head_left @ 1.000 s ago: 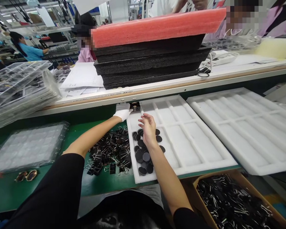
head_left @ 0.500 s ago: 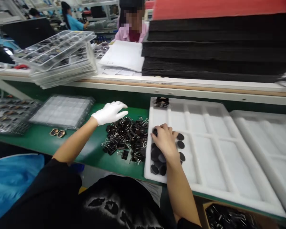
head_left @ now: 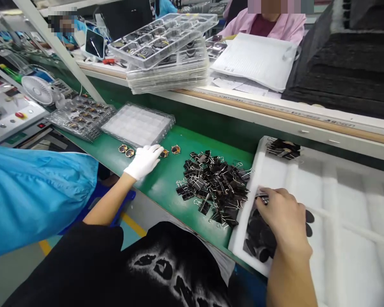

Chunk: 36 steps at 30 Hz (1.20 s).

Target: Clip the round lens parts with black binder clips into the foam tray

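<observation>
My left hand [head_left: 143, 163], in a white glove, reaches down to the green bench. Its fingertips close on a round gold-rimmed watch case [head_left: 164, 153], which they partly cover. Another such case [head_left: 176, 149] lies just to the right, and a pair of cases [head_left: 126, 150] lies to the left. Bare, my right hand [head_left: 283, 215] is curled over the near-left compartment of a white foam tray [head_left: 238, 245]. Between its thumb and fingers shows a small dark piece [head_left: 263, 197] with light edges, mostly hidden. Below it are several black discs [head_left: 259, 234].
A heap of black binder clips [head_left: 216, 183] lies between my hands. More clips [head_left: 283, 149] sit at the foam tray's back corner. Clear plastic trays [head_left: 139, 123] stand at the left; more [head_left: 169, 55] are stacked on the shelf [head_left: 243, 100]. Someone in pink sits opposite.
The view has swung left. My left hand has come down from above the clips to the watch cases, its fingers closing. My right hand stays over the discs in the foam tray.
</observation>
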{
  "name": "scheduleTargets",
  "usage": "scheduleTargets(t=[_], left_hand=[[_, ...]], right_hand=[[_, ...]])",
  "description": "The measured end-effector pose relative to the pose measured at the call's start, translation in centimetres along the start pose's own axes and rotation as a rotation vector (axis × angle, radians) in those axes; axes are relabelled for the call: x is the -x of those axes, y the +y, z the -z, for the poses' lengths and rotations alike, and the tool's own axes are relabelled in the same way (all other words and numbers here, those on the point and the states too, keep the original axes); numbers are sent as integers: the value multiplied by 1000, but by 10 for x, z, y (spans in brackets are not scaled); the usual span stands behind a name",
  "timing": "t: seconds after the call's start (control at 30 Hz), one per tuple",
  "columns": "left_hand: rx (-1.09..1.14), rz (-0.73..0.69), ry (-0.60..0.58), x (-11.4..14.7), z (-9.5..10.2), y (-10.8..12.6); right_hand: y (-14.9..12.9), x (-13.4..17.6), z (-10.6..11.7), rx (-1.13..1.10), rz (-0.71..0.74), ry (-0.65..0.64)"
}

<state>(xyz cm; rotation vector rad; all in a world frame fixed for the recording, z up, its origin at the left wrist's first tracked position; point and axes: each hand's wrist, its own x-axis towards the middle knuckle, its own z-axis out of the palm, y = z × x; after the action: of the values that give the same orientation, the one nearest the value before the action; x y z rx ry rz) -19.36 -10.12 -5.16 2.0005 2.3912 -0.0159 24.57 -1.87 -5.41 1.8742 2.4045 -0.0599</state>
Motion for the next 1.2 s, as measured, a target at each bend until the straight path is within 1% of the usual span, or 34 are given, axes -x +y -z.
scheduleTargets(t=[0.1,0.2,0.3,0.37,0.43,0.5,0.57,0.63,0.7,0.77,0.83,0.9,0.97,1.0,1.03,1.1,1.17,1.2], left_hand=[[-45,-64,-84,-20,-6,5],[-78,-147,-175,-40,-3,-2],[-103,-226,-244,-49,-1,-5],[-128,-242,-248,-48,-2,-2],[-155,-237,-223,-43,-2,5],[-168,-237,-183,-38,2,14],[-159,-245,-125,-37,9,25],[-134,-260,-57,-42,16,39],[-97,-285,-11,-50,20,52],[-52,-301,13,-57,21,62],[0,-281,55,-56,19,65],[53,-236,115,-43,16,61],[97,-215,139,-21,12,52],[117,-238,109,-9,10,47],[137,-289,43,3,8,42],[163,-418,-135,21,1,35],[165,-500,-267,28,-7,33],[161,-511,-293,28,-12,34]], right_hand=[[6,-2,-1,-52,-15,-24],[15,-4,0,-162,-13,-1],[22,-7,3,-375,-60,43],[21,-9,5,-564,-125,114],[16,-10,7,-809,-171,198],[8,-9,9,-1097,-158,224],[-1,-8,11,-1344,-101,165],[-7,-7,15,-1497,-37,77],[-10,-7,18,-1580,-2,31],[-9,-9,18,-1624,1,35],[-7,-11,17,-1649,-16,52],[-4,-14,14,-1673,-37,64],[-2,-17,13,-1699,-60,76],[-2,-17,12,-1711,-70,81],[-2,-17,12,-1721,-78,85],[-3,-16,13,-1735,-82,87],[-5,-13,13,-1735,-68,73],[-6,-11,14,-1733,-56,64]])
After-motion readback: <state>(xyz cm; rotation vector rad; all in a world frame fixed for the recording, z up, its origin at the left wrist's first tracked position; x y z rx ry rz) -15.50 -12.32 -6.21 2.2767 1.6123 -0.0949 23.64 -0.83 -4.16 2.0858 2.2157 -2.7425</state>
